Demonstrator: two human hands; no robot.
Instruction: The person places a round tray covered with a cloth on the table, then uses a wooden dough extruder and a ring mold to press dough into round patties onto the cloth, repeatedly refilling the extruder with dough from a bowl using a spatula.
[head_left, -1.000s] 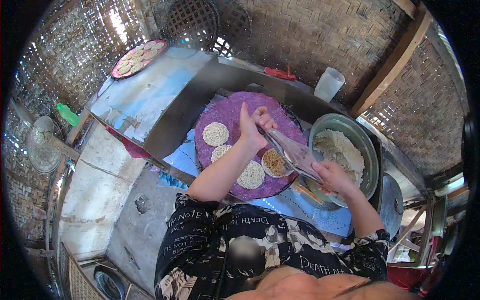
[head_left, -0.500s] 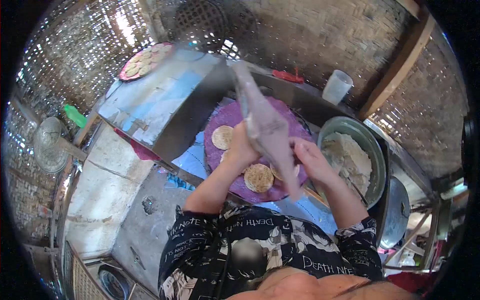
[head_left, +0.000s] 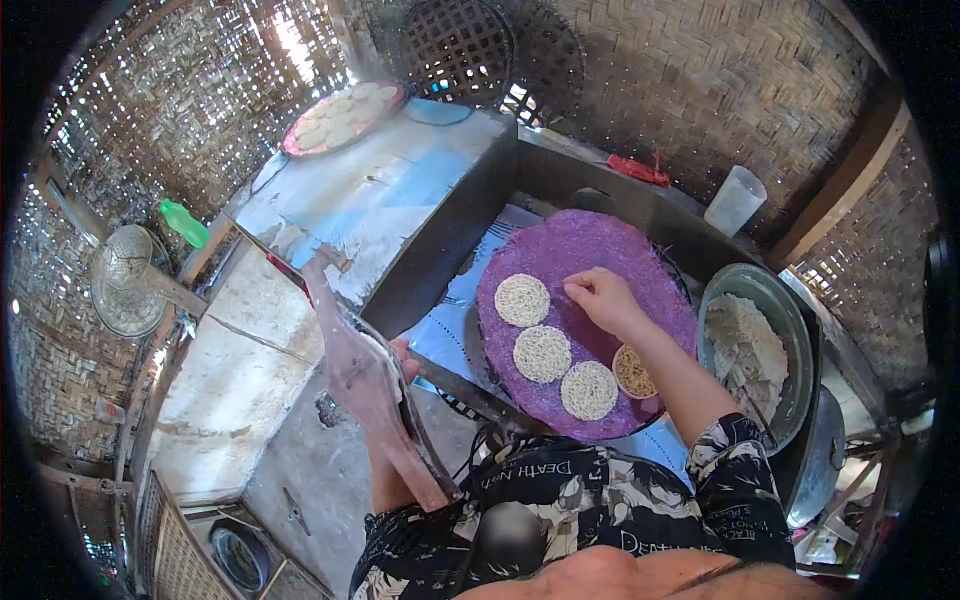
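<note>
My left hand is wrapped round a long wooden hand press, held at a slant left of the work box; the press hides most of the hand. My right hand hovers over a round purple tray, fingers bent together in a pinch; whether anything small is between them I cannot make out. Near it on the tray lie pale discs of squiggly dough strands: one at the left, a middle one and a lower one. A ring mould with strands inside sits beside my right forearm.
A grey-green basin of pale dough or flour stands at the right, a plastic cup behind it. A dark box wall borders the tray. Upper left, another tray of discs rests on a blue-white surface.
The press has swung from above the tray to the left, now in my left hand alone. My right hand has come away from it, over the tray. The view has shifted.
</note>
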